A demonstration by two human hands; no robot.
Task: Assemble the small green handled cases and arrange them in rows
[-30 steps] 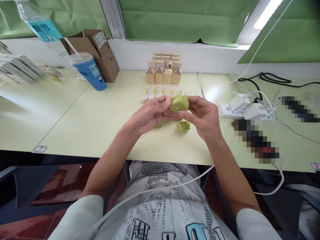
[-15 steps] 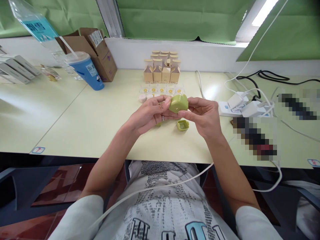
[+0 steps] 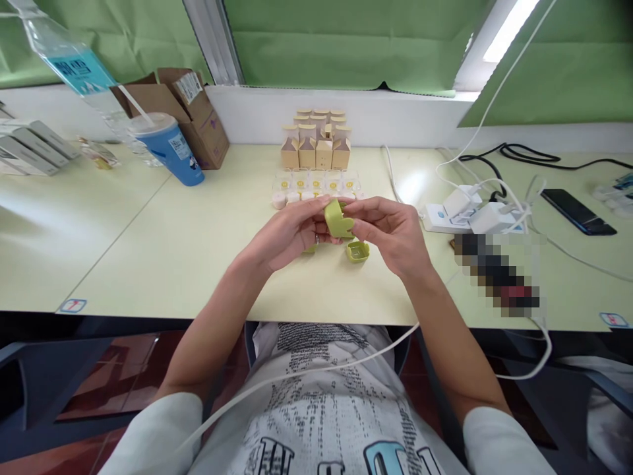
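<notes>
The grip of the left hand (image 3: 289, 232) and that of the right hand (image 3: 391, 232) were both closed on one green plastic piece (image 3: 337, 220), held between the fingertips just above the tabletop (image 3: 198, 251), in front of the person's chest. The left thumb and forefinger pinched its left edge, and the right fingers pressed on its right side. The piece stood tilted, one broad face turned toward the left hand. Just below the right fingers, a small green tray (image 3: 357, 251) lay on the tabletop with its open side up, apart from the held piece. A sliver of another green part (image 3: 311, 249) showed under the left hand. Beyond the hands ran a row of small clear cases (image 3: 316, 183), and behind that row stood a cluster of tan cardboard boxes (image 3: 316, 142). To the right lay a white power strip (image 3: 438, 216) with chargers and cables. Far to the left stood a blue cup (image 3: 171, 150) with a straw, a brown carton (image 3: 200, 109) and a water bottle (image 3: 74, 63).
</notes>
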